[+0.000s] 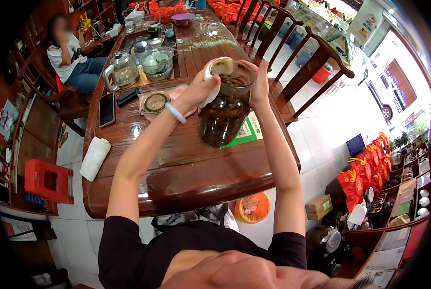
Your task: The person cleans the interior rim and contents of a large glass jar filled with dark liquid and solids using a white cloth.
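A large glass jar (pixel 224 119) of dark liquid with brown strips stands before me on the wooden table (pixel 201 173), its mouth uncovered. My left hand (pixel 203 88) presses a white wiping cloth or tissue (pixel 211 94) against the left side of the jar's neck. On the opposite side, my right hand (pixel 260 85) grips the neck, fingers partly hidden behind it. A round glass lid (pixel 156 102) lies on pinkish plastic wrapping (pixel 177 92), left of the jar. Part of a green printed card (pixel 251 132) shows beside the jar's base.
A phone (pixel 107 110), a black case (pixel 127 96) and a rolled white towel (pixel 95 159) lie along the left edge. Farther back are a glass kettle (pixel 123 70) and a glass bowl of cups (pixel 157 59). A person (pixel 69 57) sits at left; wooden chairs (pixel 320 50) line the right.
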A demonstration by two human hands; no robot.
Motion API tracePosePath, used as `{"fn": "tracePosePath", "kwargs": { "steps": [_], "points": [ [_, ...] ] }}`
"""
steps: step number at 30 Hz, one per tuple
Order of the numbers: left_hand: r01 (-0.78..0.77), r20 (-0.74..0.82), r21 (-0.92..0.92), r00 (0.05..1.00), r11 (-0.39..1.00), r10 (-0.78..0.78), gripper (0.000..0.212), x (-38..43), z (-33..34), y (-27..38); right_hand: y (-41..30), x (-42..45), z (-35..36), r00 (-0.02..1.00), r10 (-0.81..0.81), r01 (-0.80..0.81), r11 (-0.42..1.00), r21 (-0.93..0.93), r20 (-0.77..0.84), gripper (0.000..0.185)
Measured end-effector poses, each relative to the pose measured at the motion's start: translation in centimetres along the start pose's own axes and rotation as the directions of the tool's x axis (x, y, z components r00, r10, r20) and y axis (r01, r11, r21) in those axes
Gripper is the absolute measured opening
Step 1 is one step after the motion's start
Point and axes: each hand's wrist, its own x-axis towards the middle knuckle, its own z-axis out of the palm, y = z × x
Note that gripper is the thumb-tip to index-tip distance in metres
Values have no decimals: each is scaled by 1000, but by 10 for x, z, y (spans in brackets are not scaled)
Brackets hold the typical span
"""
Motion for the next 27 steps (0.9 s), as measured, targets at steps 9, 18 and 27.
{"fn": "tracePosePath", "kwargs": {
  "steps": [9,18,27],
  "points": [
    [218,-13,-498,966,839,-259,85,-15,3,60,2,-2,3,1000,-13,13,1000,-10,23,76],
    [413,-113,158,910,897,-399,46,6,-12,58,0,-5,5,999,-51,51,999,-13,9,74],
    [-53,129,978,913,201,-386,26,76,-21,56,0,-5,3,998,-44,46,997,-54,46,76]
  ]
}}
